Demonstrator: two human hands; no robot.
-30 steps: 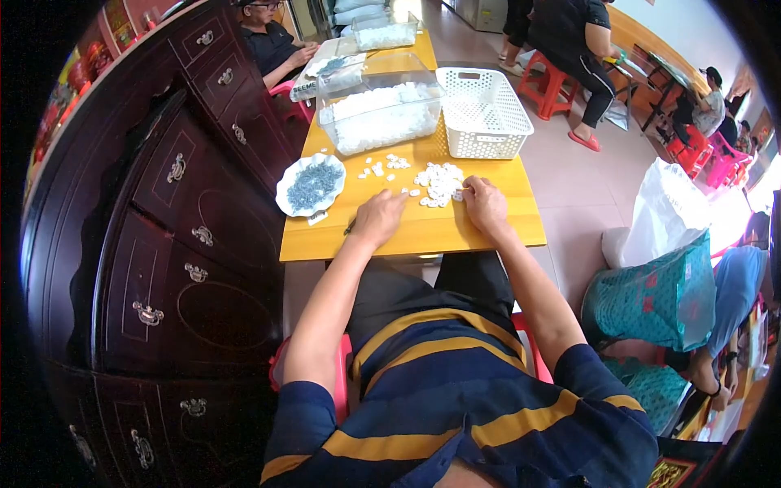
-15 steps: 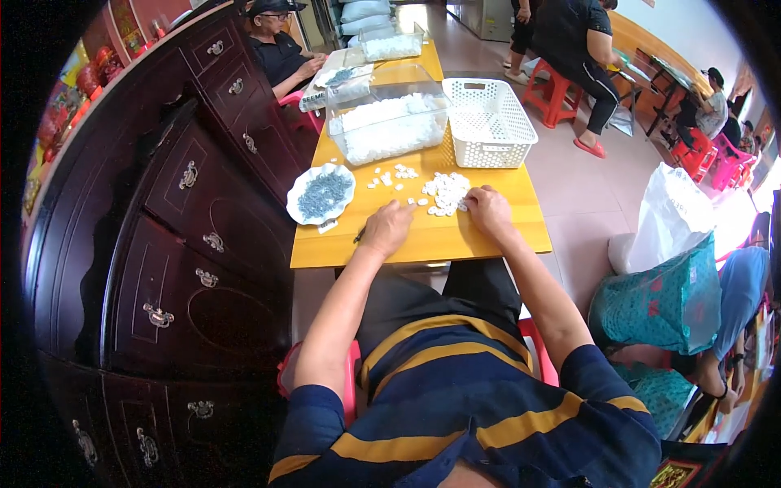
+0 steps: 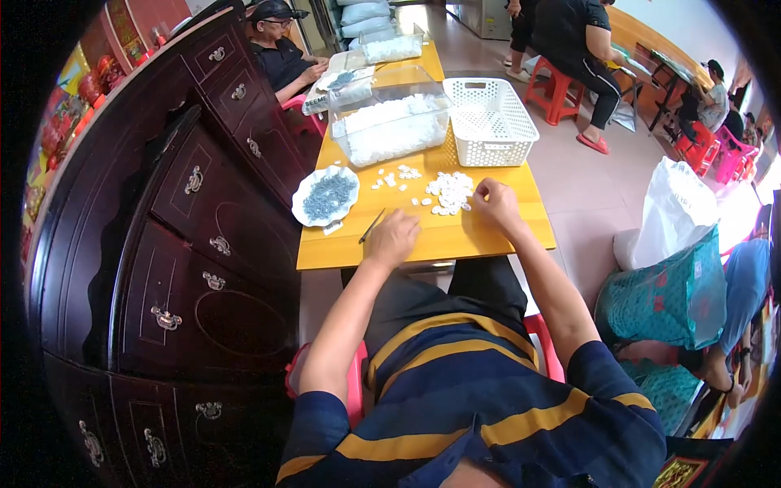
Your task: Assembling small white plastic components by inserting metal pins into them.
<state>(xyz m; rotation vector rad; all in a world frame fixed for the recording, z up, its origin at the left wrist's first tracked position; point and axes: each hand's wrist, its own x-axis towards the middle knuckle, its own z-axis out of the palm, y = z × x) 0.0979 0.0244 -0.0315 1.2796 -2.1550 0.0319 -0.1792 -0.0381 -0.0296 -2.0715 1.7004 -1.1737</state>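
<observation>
On the wooden table my left hand (image 3: 394,236) rests with its back up and its fingers bent together. A thin dark stick-like tool (image 3: 372,226) lies along its left side. My right hand (image 3: 496,202) is closed in a pinch at the right edge of a pile of small white plastic pieces (image 3: 450,192); whatever the fingertips hold is hidden. Several more loose white pieces (image 3: 408,172) are scattered left of the pile. A white scalloped plate (image 3: 351,195) with many small grey-blue bits (image 3: 327,198) sits at the table's left edge.
Behind the pieces stand a clear bin (image 3: 346,146) full of white parts and a white perforated basket (image 3: 496,153). A dark wooden cabinet (image 3: 187,268) closes off the left side. Teal bags (image 3: 663,293) stand on the right floor. Other people sit farther off.
My left hand has drawn back from the loose pieces, and more of the dark tool shows. The right hand has shifted slightly right, off the pile's edge.
</observation>
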